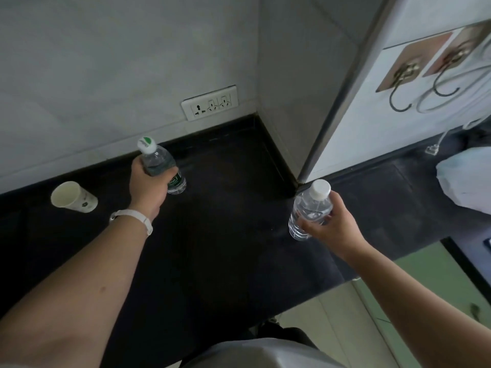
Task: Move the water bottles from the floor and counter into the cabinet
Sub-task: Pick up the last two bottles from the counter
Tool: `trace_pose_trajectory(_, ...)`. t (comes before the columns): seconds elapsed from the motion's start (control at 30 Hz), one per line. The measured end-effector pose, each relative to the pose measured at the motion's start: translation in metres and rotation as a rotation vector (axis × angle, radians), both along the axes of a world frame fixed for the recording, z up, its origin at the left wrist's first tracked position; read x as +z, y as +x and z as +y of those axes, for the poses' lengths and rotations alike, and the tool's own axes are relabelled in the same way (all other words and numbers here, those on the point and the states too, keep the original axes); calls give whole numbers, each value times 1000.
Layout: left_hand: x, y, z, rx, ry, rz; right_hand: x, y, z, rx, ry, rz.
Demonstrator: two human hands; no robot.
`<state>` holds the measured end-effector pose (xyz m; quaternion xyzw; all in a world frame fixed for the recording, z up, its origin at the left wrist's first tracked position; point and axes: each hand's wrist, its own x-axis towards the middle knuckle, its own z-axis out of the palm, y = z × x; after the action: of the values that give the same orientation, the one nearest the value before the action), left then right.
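The green-labelled bottle [159,163] is in my left grip [148,187], fingers curled round its middle, low over the dark counter [225,208] near the back wall. My right grip [332,224] is clamped round the clear white-capped bottle [310,208] beside the wall corner. A paper cup [73,199] is on the counter further left, and a wall socket [210,102] is set in the wall behind.
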<state>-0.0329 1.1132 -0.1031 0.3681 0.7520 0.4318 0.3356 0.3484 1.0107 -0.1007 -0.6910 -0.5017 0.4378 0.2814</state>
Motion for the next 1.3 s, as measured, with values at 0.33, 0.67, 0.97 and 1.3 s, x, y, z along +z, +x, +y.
trace_pose_trajectory(0.33, 16, 11, -57, -175, -12, -70, 13, -24, -6, 16, -9, -172)
trace_pose_trajectory(0.67, 35, -3, -93, -201, 70, -150, 33, -71, -17, -33, 77, -88)
trace_pose_trajectory(0.97, 63, 9, -149, -15, 96, -172, 62, -104, -7, 194, 157, 85)
trace_pose_trajectory(1.3, 94, 41, -226, 292, 106, -103, 67, -112, -1, 555, 119, 202)
